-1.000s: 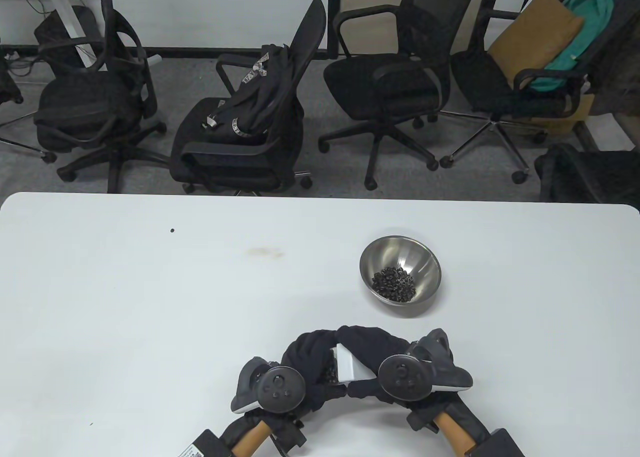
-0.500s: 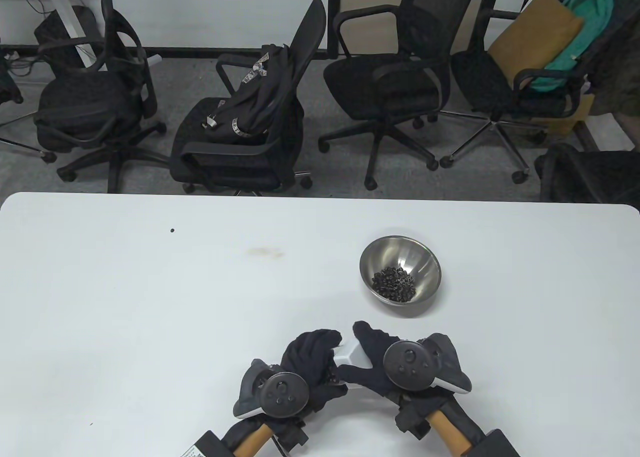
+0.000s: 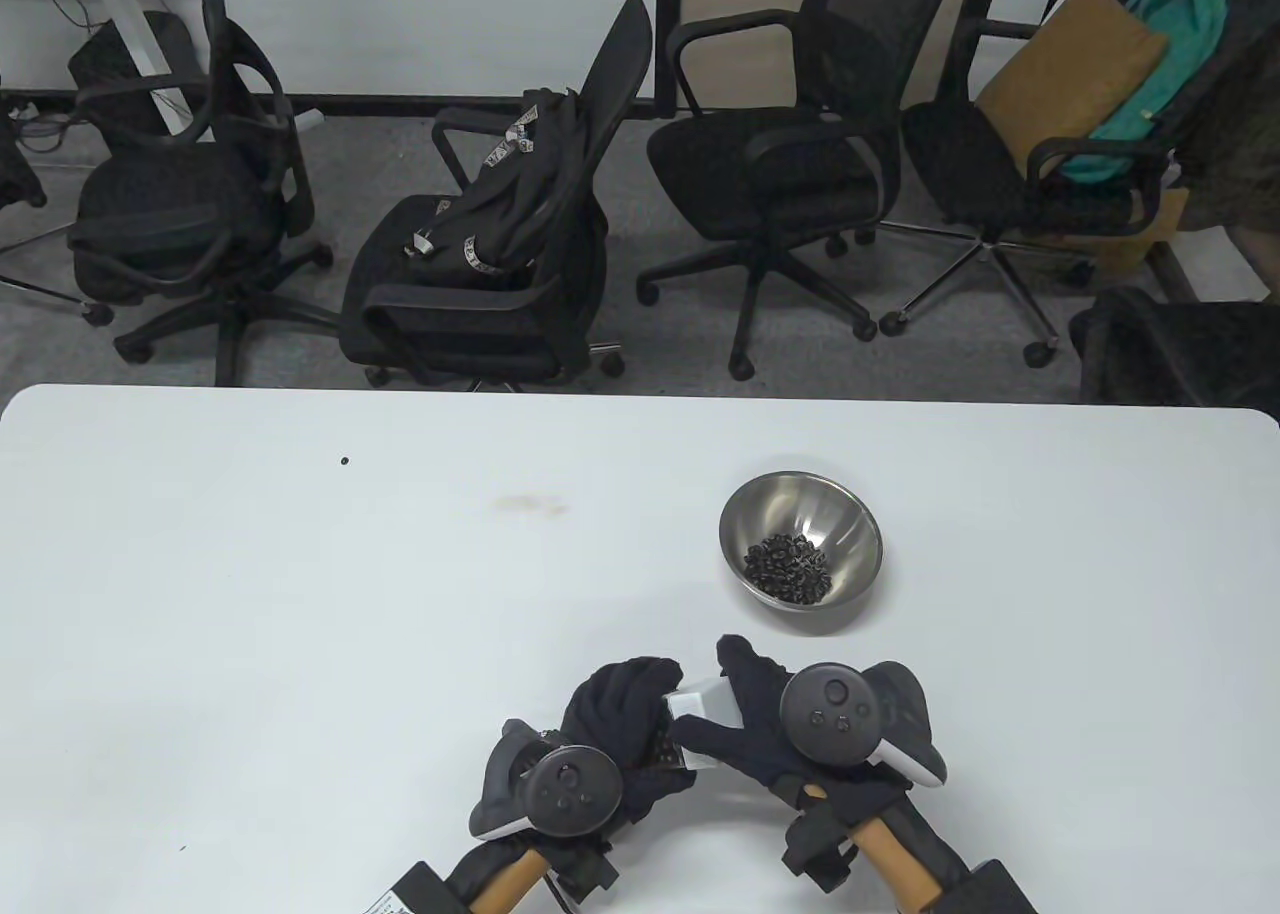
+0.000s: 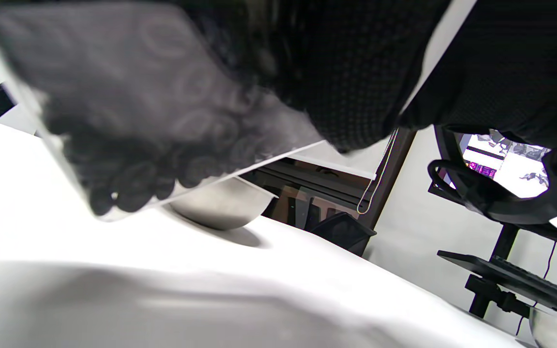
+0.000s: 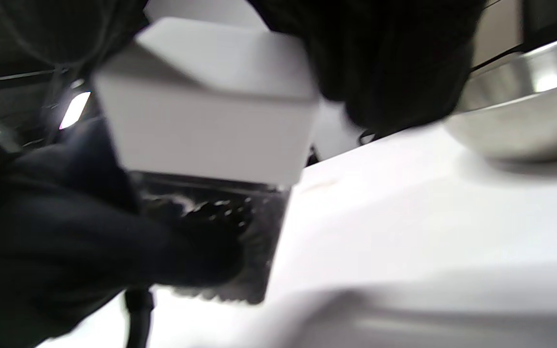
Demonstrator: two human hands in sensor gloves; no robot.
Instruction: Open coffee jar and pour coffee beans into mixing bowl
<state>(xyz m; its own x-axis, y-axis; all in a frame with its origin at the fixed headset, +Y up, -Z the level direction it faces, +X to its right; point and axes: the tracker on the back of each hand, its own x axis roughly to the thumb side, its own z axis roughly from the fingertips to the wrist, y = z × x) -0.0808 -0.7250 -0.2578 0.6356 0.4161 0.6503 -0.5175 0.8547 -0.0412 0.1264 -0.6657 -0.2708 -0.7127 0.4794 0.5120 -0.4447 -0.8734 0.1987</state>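
A clear square coffee jar [image 3: 662, 749] with dark beans inside sits between both hands near the table's front edge. My left hand [image 3: 625, 714] grips the jar body, which shows blurred in the left wrist view [image 4: 138, 145]. My right hand [image 3: 740, 729] grips the white square lid [image 3: 695, 702], which sits on the jar top in the right wrist view [image 5: 211, 111]. The steel mixing bowl [image 3: 835, 514] stands just beyond my right hand and holds a small heap of coffee beans [image 3: 790, 566].
The white table [image 3: 300, 604] reaches to a far edge with several office chairs [image 3: 480, 254] behind it. A small dark speck [image 3: 345, 461] and a faint brown stain [image 3: 525, 502] mark the tabletop.
My right hand has turned on the lid, its tracker swinging up and to the right. The left hand and jar have hardly moved. The bowl is unchanged.
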